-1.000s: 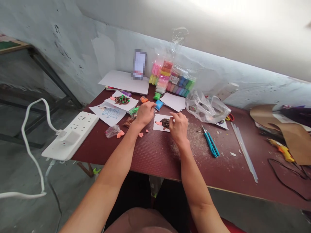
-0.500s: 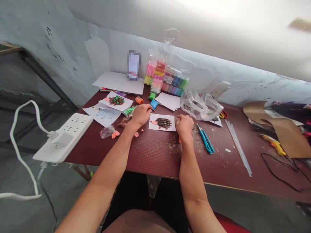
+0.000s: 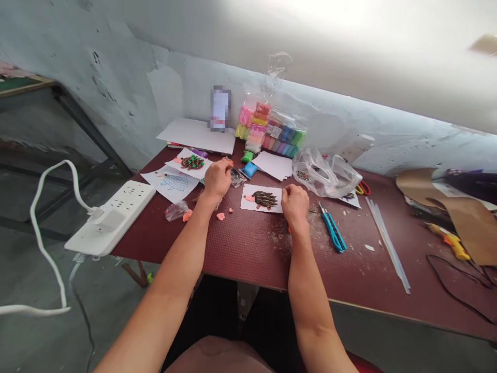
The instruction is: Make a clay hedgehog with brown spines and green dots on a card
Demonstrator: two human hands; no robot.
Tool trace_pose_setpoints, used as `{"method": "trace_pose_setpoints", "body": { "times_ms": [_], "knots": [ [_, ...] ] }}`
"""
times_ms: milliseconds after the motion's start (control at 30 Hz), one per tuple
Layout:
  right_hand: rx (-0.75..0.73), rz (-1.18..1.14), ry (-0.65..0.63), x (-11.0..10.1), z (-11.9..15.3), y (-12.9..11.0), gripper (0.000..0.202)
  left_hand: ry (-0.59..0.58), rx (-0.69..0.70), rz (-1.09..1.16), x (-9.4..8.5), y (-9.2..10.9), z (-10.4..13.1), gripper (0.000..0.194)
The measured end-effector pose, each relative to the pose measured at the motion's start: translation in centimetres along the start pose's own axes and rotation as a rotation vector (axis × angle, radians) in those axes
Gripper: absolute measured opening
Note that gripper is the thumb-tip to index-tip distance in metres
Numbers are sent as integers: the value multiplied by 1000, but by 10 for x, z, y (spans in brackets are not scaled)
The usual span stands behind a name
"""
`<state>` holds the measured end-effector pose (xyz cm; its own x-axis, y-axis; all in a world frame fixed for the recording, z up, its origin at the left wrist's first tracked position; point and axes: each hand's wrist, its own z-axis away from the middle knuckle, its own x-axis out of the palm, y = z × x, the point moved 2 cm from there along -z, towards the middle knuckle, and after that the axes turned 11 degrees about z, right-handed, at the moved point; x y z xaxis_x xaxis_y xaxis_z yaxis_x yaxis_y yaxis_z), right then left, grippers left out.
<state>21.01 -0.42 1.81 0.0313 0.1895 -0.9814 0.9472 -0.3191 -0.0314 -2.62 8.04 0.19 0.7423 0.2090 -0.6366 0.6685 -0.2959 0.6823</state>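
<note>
A white card (image 3: 250, 204) bearing a hedgehog with a pink face and dark seed-like spines lies flat on the dark red table. At its right edge is my right hand (image 3: 295, 202), fingers closed in a pinch on the card's edge. My left hand (image 3: 218, 178) hovers left of the card, fingertips pressed together near an orange packet; whatever it may hold is too small to make out. Beyond my left hand lie a second hedgehog picture (image 3: 193, 162) with green dots and a blue hedgehog drawing (image 3: 173, 182). Pink clay bits (image 3: 220, 216) rest beside my left forearm.
A teal cutter (image 3: 333, 228) and clear sticks (image 3: 388, 246) lie to the right, with a yellow glue gun (image 3: 450, 242) beyond. Coloured clay packs (image 3: 277, 135) and a plastic bag (image 3: 326, 173) stand at the back. A white power strip (image 3: 112, 217) juts over the left edge.
My left hand has moved left, away from the card's upper left corner, uncovering a clear packet behind it. My right hand stays at the card's right edge. The view has shifted slightly.
</note>
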Motion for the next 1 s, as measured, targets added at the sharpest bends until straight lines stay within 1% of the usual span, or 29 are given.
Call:
{"method": "trace_pose_setpoints", "body": {
  "times_ms": [100,200,233,300,333,467,567,667,767,867,933,1000],
  "knots": [
    [-48,-70,84,5,0,-3,25,-21,-25,-24,-4,-2,0,32],
    [-117,-149,168,6,4,-10,23,-36,-32,-85,-9,-5,2,39],
    [-150,-172,193,5,7,-15,23,-64,-39,-122,-11,-6,3,41],
    [-239,-212,226,4,14,-27,23,-130,-79,-210,-15,-8,6,39],
    [-286,-226,238,4,19,-34,24,-159,-76,-242,-16,-7,7,39],
    [-493,-219,194,5,40,-66,27,-202,-87,-276,-16,0,9,41],
    [-604,-189,155,6,52,-81,25,-224,-100,-190,-12,4,7,43],
    [-631,-167,144,5,55,-83,26,-207,-78,-103,-11,6,4,43],
    [-597,-168,158,1,52,-78,28,-149,-70,-203,-15,4,5,46],
    [-579,-174,155,-1,51,-76,28,-199,-72,-331,-17,2,9,46],
    [-583,-178,147,-1,51,-76,28,-225,-69,-353,-16,1,11,47],
    [-591,-180,135,0,51,-77,28,-219,-53,-343,-15,-1,12,48]
  ]
}}
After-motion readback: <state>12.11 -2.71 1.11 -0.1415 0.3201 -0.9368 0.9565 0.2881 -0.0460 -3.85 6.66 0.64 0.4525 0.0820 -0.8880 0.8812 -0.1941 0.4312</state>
